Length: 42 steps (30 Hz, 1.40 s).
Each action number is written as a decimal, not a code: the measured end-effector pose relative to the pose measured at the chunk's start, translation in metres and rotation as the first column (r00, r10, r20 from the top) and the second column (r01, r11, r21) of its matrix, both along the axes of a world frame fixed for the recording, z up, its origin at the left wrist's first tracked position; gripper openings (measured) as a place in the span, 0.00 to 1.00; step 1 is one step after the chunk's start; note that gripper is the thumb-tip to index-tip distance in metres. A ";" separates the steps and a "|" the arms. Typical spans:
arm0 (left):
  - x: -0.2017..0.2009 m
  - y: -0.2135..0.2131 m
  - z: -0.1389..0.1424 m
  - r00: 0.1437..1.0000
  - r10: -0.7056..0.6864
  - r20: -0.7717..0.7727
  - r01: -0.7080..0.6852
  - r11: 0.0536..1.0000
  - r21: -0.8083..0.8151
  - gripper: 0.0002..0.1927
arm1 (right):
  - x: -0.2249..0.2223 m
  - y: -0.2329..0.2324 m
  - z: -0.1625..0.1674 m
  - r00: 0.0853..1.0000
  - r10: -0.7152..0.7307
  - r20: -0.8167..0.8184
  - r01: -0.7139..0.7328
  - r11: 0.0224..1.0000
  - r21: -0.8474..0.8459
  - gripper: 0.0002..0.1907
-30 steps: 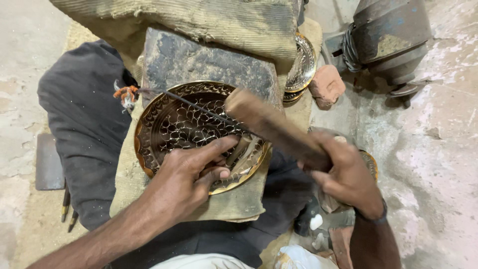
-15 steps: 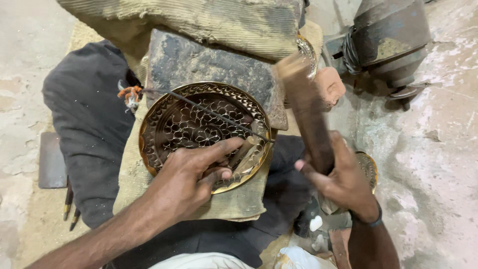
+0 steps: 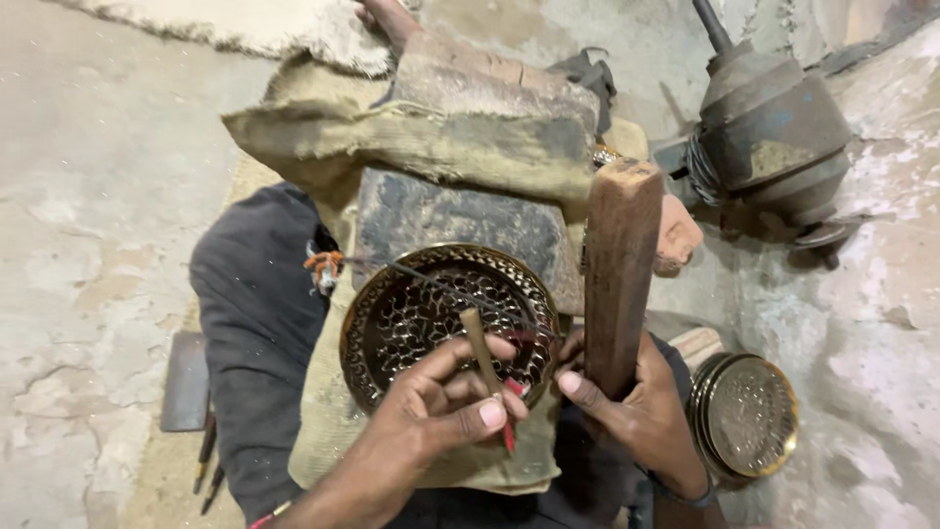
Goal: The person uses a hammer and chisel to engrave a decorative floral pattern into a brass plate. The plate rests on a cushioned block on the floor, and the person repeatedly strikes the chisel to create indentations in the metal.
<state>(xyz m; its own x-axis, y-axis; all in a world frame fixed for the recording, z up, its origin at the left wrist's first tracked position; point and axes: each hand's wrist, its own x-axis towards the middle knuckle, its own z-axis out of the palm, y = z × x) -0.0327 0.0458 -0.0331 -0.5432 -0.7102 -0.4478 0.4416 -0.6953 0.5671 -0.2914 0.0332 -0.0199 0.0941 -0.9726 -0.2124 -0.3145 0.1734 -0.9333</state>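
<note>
Raised since a second ago, the wooden block (image 3: 620, 274) now stands nearly upright, clenched at its lower end by the right hand (image 3: 636, 416). Meanwhile the left hand (image 3: 441, 411) has lifted off the pierced brass plate (image 3: 411, 313) and pinches one thin punch (image 3: 483, 353) over the plate's near rim. That plate lies on burlap (image 3: 323, 431) against a dark stone slab (image 3: 441, 216). One stack of finished plates (image 3: 749, 416) sits right, near the wall; bare floor opens left.
</note>
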 end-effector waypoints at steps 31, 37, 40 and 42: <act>0.039 -0.012 0.009 0.844 0.009 0.536 0.155 0.953 -0.259 0.27 | 0.002 0.030 -0.010 0.923 -0.072 -0.378 0.085 0.996 0.019 0.25; 0.032 -0.021 0.016 0.681 0.005 0.732 0.455 0.781 -0.428 0.30 | -0.018 0.045 -0.018 0.923 0.042 -0.383 -0.060 0.998 -0.035 0.31; 0.029 -0.025 0.013 0.650 -0.006 0.760 0.540 0.707 -0.457 0.31 | -0.025 0.048 -0.020 0.932 0.096 -0.349 -0.114 0.993 -0.031 0.31; 0.030 -0.028 0.011 0.642 0.021 0.767 0.567 0.660 -0.493 0.31 | -0.029 0.048 -0.020 0.928 0.112 -0.355 -0.101 0.994 0.050 0.32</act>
